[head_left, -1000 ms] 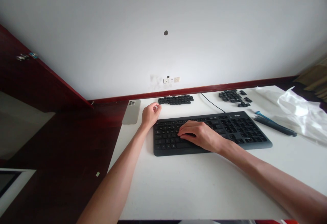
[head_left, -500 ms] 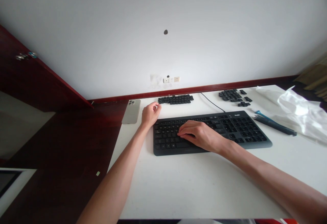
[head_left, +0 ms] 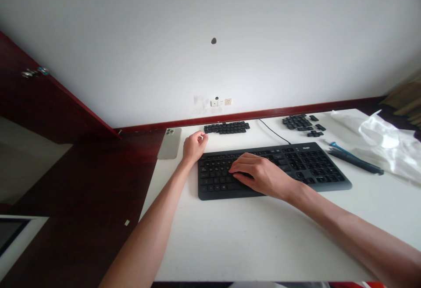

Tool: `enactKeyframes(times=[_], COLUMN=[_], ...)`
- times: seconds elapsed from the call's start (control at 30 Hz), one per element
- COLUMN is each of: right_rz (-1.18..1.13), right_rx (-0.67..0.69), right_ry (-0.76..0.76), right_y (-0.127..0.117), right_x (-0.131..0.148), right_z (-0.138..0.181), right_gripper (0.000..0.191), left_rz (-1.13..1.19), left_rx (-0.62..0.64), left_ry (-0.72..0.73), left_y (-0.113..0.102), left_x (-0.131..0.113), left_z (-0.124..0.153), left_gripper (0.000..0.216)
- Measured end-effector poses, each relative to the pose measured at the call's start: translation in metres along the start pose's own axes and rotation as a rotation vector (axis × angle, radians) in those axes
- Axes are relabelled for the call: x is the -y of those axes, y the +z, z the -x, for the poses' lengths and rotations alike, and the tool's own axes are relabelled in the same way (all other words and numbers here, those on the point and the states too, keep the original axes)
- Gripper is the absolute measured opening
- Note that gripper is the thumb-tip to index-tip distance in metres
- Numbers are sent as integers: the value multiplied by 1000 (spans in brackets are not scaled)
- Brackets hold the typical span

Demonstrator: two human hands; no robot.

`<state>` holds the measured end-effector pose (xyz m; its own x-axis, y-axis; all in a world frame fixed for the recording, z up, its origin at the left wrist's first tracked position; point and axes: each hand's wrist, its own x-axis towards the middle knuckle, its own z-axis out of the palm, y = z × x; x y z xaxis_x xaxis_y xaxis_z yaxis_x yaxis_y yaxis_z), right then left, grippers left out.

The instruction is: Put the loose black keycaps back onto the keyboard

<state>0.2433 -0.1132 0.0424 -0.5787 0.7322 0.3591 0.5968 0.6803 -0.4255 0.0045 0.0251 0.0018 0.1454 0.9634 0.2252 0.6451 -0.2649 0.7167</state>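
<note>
Head view: the left hand [head_left: 194,146] sits at the far left corner of a black keyboard [head_left: 305,165], its fingers curled in and thumb and forefinger pinched together; whether anything small is caught between them is too fine to tell. The right hand [head_left: 259,175] lies palm down across the middle of the keyboard, fingers held close together and pointing left, their tips resting on the keys. Just beyond the left hand lies a row of loose black keycaps [head_left: 226,127], and to its left a phone [head_left: 169,143] lies face down. Farther right, beyond the right hand, sits a second cluster of keycaps [head_left: 301,122], with the keyboard's cable [head_left: 272,133] running between the two groups. Right of the keyboard lie pens [head_left: 353,161] and a crumpled plastic bag [head_left: 384,143], all on a white table [head_left: 263,240].
</note>
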Motion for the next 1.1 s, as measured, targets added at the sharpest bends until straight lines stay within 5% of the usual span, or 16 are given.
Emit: enactKeyframes(times=[0.37, 0.63, 1.1], right_rz=[107, 132, 324], right_rx=[-8, -150, 80], right_ry=[34, 16, -2], right_y=[-3, -6, 11], right_x=[3, 13, 16], right_z=[1, 0, 7], right_gripper=[26, 35, 31], left_rz=[-5, -3, 4], left_rx=[-4, -2, -6], left_ry=[3, 13, 5], left_y=[0, 0, 0], left_x=[1, 1, 1], left_z=[-1, 0, 1], left_gripper=[27, 27, 27])
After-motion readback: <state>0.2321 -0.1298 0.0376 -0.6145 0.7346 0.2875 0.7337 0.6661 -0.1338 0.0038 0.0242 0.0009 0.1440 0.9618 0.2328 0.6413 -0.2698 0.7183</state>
